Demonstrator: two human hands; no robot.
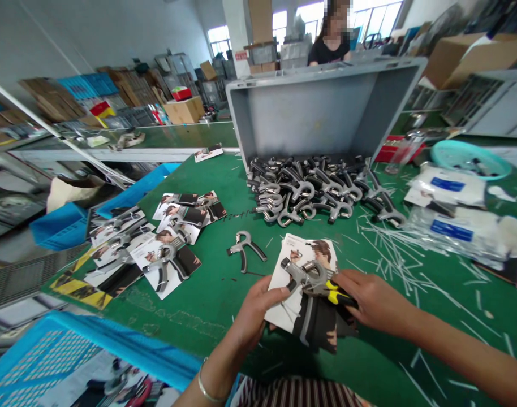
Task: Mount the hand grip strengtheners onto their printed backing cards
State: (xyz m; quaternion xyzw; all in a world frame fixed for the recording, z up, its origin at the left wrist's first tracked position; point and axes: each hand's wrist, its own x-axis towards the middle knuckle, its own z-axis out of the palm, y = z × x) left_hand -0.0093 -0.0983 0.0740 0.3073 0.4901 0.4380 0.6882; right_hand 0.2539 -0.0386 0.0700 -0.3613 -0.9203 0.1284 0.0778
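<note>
My left hand [258,311] grips the left edge of a printed card [279,308], its thumb over the front. A grey and black hand grip strengthener [303,274] lies against that card. In my right hand [371,299] is a pair of pliers [337,294] with yellow and black handles; the jaws touch the hand grip near its coil spring. Thin white ties stick out below the hand grip. Left of the card, a loose hand grip [245,249] rests on the green table [216,299].
A tipped grey bin [305,118] spills many hand grips [309,189] onto the table. Carded hand grips [165,263] lie at left. Scattered white ties [398,254] and plastic bags [453,226] are at right. A blue basket [114,339] stands front left. A person [330,48] is behind the bin.
</note>
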